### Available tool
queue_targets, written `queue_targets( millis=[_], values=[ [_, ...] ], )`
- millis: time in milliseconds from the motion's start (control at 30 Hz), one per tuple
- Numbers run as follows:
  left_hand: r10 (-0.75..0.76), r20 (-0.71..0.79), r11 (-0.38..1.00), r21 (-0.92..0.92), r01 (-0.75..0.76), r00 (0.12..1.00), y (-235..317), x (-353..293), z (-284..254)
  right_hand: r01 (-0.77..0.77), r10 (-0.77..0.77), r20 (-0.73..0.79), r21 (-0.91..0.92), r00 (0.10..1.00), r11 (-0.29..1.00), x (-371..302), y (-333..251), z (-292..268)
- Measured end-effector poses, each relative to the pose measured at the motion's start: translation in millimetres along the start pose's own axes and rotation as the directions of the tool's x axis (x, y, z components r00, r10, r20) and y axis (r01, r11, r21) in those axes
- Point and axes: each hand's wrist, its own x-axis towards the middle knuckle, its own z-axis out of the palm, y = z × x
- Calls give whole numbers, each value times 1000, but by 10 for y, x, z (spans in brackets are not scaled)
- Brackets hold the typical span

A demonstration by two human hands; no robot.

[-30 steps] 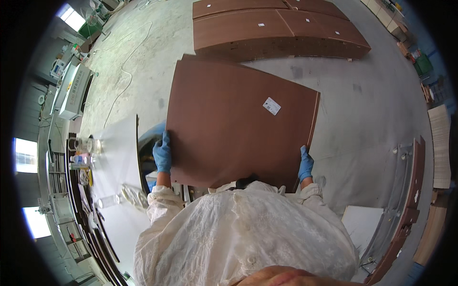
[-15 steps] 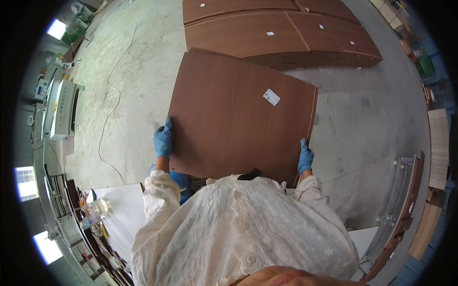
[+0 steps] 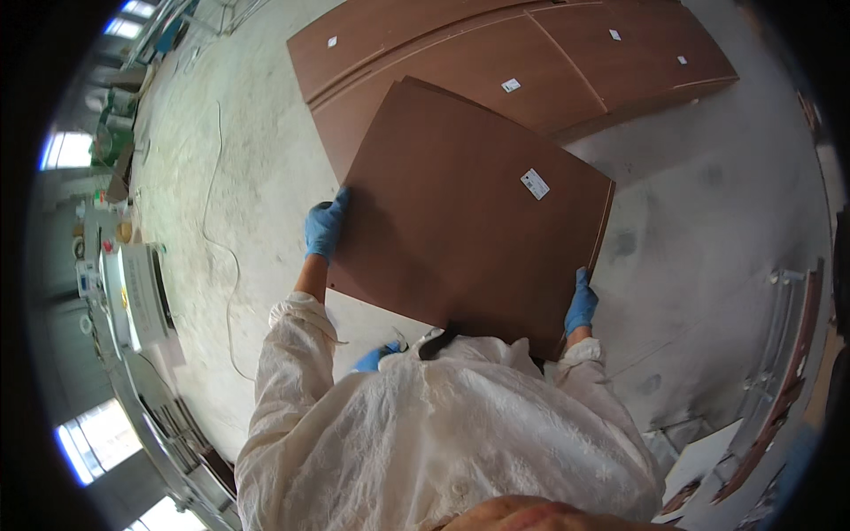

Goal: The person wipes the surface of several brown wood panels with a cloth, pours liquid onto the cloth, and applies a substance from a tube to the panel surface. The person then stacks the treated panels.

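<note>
A large reddish-brown wood panel (image 3: 460,221) with a small white label is held up in front of my body. My left hand (image 3: 326,226), in a blue glove, is closed on its left edge, thumb over the face. Lower down on the right edge, my right hand (image 3: 582,301), gloved alike, grips the panel too. Its near edge reaches my white smock (image 3: 443,416). A second edge shows along the far side, so there may be more than one board. The fingers behind the panel are hidden.
Beyond the held panel lie stacks of matching brown panels (image 3: 469,71) with white labels. A thin cable (image 3: 206,221) runs over the concrete floor at left, near a grey-white machine (image 3: 142,296). A metal roller frame (image 3: 770,380) stands at right. A blue shoe (image 3: 379,356) shows below.
The panel has turned clockwise and shifted slightly right in view, both hands moving with it. The stacks and machine have shifted as my view turned.
</note>
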Motion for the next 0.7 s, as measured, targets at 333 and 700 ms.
queue_targets(
  millis=[333, 700],
  values=[
    [74, 194, 996, 28, -81, 978, 772, 3201, 1151, -44, 37, -244, -25, 969, 999, 1110, -457, 2014],
    [313, 380, 904, 162, -396, 870, 1329, 6085, 2758, -165, 244, -406, 220, 880, 961, 2448, 252, 4076]
  ],
)
